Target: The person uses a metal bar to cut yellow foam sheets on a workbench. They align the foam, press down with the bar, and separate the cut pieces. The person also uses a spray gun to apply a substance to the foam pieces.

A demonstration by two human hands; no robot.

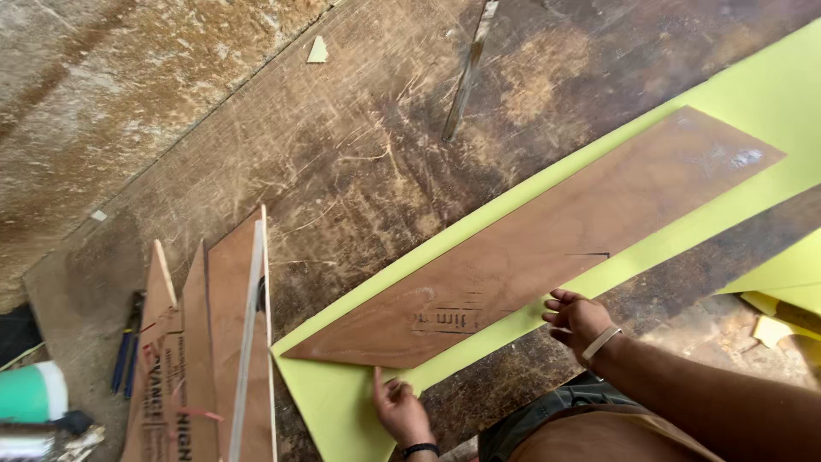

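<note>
Brown plywood is what I work with here, a long slanted plywood piece [530, 257] lying flat on a yellow-green sheet [333, 398] on the worn wooden floor [342, 145]. I take that plywood piece as my landmark.

Nearest to me, my left hand [398, 411] sits at the piece's low pointed end, one finger stretched out onto the sheet, holding nothing. My right hand [577, 318], with a pale band on the wrist, rests its spread fingertips on the piece's near long edge, also holding nothing.

I think I am lining the piece up on the sheet. The next move needs a small, careful push, so the edges sit straight.

Left of the piece, some plywood offcuts [227, 342] stand on edge. Farther left are blue-handled pliers [126, 346] and a green and white can [34, 392]. Beyond the piece, a thin metal strip [466, 77] lies on the floor.
</note>
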